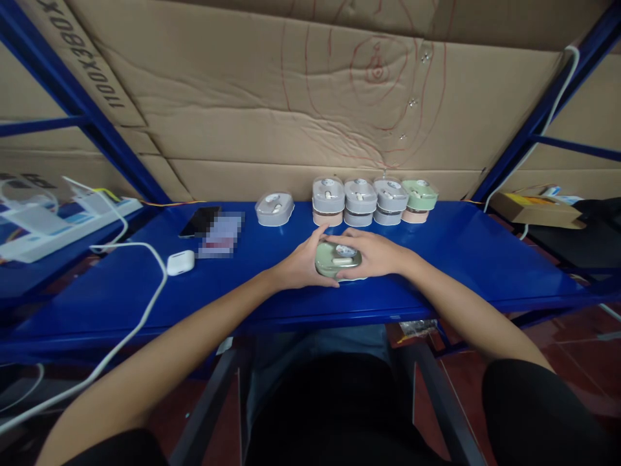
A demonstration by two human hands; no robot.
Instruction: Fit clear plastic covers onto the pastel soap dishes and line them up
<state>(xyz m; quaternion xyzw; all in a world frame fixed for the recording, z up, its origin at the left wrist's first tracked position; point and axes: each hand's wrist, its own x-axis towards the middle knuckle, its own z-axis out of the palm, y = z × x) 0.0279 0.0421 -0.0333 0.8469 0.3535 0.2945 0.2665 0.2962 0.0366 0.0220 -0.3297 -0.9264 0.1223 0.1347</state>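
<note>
My left hand [303,262] and my right hand [369,254] grip a rounded pale green plastic case [338,261] from either side, with fingers over its top. Small white parts show through its clear top, and a lighter piece shows under its front edge. Just behind my hands, several stacked cases stand in a row: grey stacks [328,201] [360,203] [391,202] and a green-over-peach stack [420,200]. A single grey case [274,208] lies left of them.
The blue metal shelf [121,298] holds a smartphone [200,221], a blurred card [220,234] and a white earbud case [180,263] with a white cable [155,259]. A white power strip [68,226] lies far left. Cardboard sheets [242,97] line the back.
</note>
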